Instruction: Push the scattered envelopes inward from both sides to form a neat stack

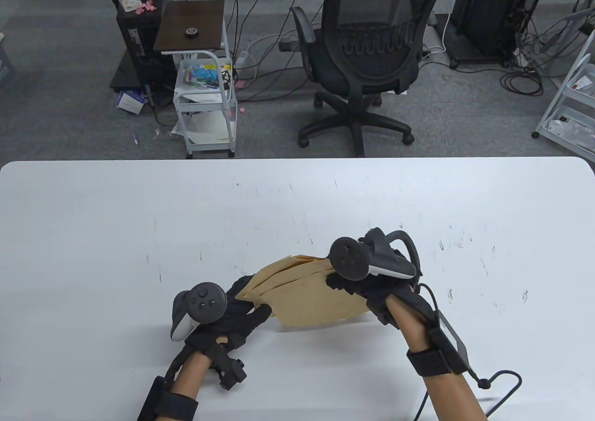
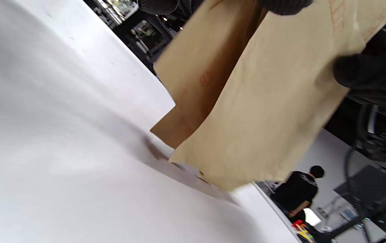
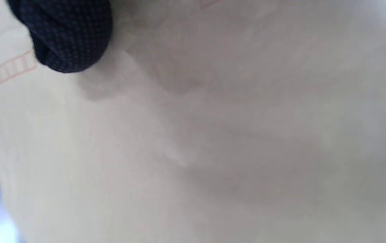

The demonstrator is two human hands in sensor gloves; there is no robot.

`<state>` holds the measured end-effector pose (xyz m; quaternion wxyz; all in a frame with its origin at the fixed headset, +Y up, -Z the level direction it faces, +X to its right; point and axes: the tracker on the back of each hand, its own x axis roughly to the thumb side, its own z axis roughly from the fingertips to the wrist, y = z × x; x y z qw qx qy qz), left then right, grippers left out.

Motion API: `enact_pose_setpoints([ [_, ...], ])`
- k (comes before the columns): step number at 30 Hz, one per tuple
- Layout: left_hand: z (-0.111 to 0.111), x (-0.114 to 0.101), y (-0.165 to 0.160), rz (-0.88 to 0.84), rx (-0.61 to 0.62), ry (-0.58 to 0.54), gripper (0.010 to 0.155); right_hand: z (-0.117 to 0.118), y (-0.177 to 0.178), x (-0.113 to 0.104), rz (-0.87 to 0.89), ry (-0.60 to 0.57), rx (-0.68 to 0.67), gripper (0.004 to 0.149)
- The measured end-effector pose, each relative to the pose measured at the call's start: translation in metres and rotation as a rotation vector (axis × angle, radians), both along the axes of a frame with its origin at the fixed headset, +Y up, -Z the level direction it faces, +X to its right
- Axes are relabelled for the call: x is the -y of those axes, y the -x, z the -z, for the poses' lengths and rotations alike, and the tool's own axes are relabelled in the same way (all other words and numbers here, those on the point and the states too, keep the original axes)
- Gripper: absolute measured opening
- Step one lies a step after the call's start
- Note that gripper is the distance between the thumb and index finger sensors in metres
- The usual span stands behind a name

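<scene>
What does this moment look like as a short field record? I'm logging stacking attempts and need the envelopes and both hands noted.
envelopes: brown, fanned out, not yet squared; lifted, lower corners near the table
left hand: grips the envelopes' left edge
right hand: holds their right edge
fingers: one gloved tip presses on the paper
stack state: uneven

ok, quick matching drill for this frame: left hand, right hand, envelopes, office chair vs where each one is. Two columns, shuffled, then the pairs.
Things:
1. left hand
2. right hand
3. envelopes
4. office chair

Places:
A. on the floor beyond the table's far edge
B. held between both hands, fanned, lower edge near the table
C. at the stack's right end
D. at the stack's left end

Pairs: 1-D, 2-C, 3-B, 4-A
</scene>
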<state>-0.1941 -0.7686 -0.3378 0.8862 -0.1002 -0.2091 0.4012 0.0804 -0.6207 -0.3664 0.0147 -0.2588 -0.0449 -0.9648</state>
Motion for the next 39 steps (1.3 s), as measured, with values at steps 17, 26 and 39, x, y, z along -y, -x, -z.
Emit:
enact_pose_setpoints([
  [17,-0.007,-0.035,0.039,-0.058,-0.334,-0.328,0.041,-0.001,0.011,0.010,0.047,-0.085,-0.026,0.041],
  [26,0.009,0.002,0.040,0.068,-0.227,0.014,0.061,0.010,0.014,0.030,-0.082,0.021,0.035,0.055],
  [39,0.005,0.008,0.009,0.776,0.108,0.160,0.095,0.015,0.019,0.017,0.013,-0.028,-0.009,0.065],
])
